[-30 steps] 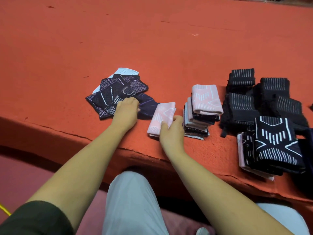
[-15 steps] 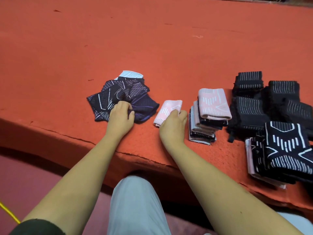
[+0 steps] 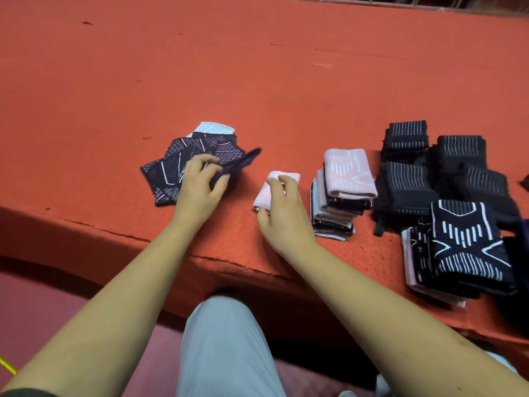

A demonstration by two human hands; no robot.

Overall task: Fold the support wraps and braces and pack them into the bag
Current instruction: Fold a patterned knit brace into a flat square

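Head view: the left hand (image 3: 200, 187) had its fingers curled round one end of a purple wrap (image 3: 242, 163), pinching it between thumb and fingers. The wrap stood tilted up, its far end raised clear, and it was blurred. The right hand (image 3: 284, 209) was curled over a folded pink wrap (image 3: 282, 176), with the fingers across its top and the thumb at its near end. That wrap lay on the orange table (image 3: 257, 81), near the front edge and between the two groups of goods. Beneath and beyond the left hand lay a dark pile (image 3: 169, 171) of unfolded patterned wraps, fanned out loosely, with a white piece (image 3: 213, 128) showing at its far edge. Just right of the pink wrap stood a stack (image 3: 347, 179) of folded wraps, topped by a pink one. Further right sat several black braces (image 3: 406, 179) with white stripes, touching one another. Nearer the front edge was a patterned stack (image 3: 469, 247), black with white lines. Grey trousers (image 3: 226, 348) showed below the table, and a yellow cable (image 3: 7, 365) at lower left.
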